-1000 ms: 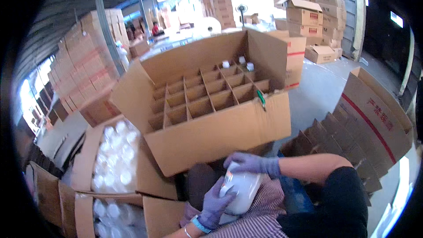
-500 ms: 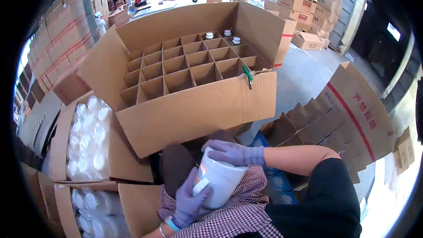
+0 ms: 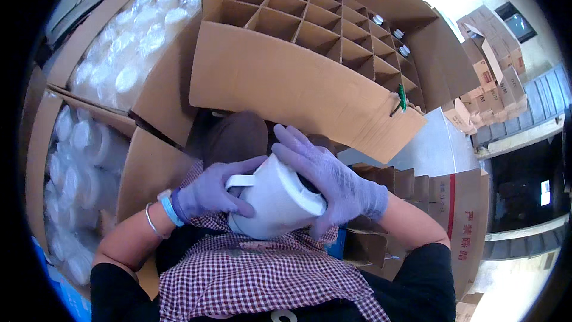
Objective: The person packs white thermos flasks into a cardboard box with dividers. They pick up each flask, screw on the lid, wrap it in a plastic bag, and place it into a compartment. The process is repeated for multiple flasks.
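Cartons (image 3: 268, 77) flank a white jug (image 3: 271, 200) held between curled left hand (image 3: 208, 194) and right hand (image 3: 344, 188).

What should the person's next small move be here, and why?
Probably steady the white container with the left hand and ease it upright with the right hand: it leans, the left hand sits by its handle, and the right hand spreads over the opposite side.

Divided carton (image 3: 286, 86) beyond the handled container (image 3: 268, 203)
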{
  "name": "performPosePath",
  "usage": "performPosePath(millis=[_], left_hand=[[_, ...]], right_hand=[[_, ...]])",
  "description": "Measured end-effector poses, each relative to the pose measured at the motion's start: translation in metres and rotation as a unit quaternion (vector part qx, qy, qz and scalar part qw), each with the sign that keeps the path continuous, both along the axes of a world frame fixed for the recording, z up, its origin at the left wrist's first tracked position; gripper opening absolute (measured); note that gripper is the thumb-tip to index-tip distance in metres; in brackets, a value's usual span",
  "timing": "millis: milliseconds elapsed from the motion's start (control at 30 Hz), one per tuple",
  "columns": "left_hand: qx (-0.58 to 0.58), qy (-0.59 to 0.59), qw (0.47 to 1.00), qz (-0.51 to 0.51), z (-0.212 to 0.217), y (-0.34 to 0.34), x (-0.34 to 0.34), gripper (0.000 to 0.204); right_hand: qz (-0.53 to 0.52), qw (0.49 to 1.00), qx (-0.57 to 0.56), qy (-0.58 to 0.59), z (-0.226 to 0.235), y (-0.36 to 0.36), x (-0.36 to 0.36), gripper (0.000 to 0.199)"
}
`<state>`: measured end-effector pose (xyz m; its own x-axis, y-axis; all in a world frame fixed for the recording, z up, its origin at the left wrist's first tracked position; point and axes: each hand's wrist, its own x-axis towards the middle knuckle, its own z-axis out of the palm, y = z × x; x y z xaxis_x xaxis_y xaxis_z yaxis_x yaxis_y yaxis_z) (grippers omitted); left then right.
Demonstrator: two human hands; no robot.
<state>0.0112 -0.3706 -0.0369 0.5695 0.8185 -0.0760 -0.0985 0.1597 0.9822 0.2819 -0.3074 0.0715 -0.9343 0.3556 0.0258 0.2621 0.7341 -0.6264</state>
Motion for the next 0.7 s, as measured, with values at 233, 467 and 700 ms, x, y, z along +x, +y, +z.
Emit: performPosePath(millis=[233, 467, 700], left_hand=[[0.003, 0.171, 0.971, 0.166, 0.02, -0.025, 0.045, 0.094], [-0.004, 0.019, 0.983, 0.183, 0.005, -0.019, 0.029, 0.093], [-0.086, -0.071, 0.99, 0.092, 0.013, -0.004, 0.014, 0.093]], right_hand=[[-0.158, 0.96, -0.231, 0.021, -0.036, 0.012, 0.018, 0.106], [-0.524, 0.772, 0.352, -0.08, 0.035, 0.144, 0.077, 0.051], [-0.55, 0.728, 0.227, -0.34, 0.017, 0.22, 0.196, 0.058]])
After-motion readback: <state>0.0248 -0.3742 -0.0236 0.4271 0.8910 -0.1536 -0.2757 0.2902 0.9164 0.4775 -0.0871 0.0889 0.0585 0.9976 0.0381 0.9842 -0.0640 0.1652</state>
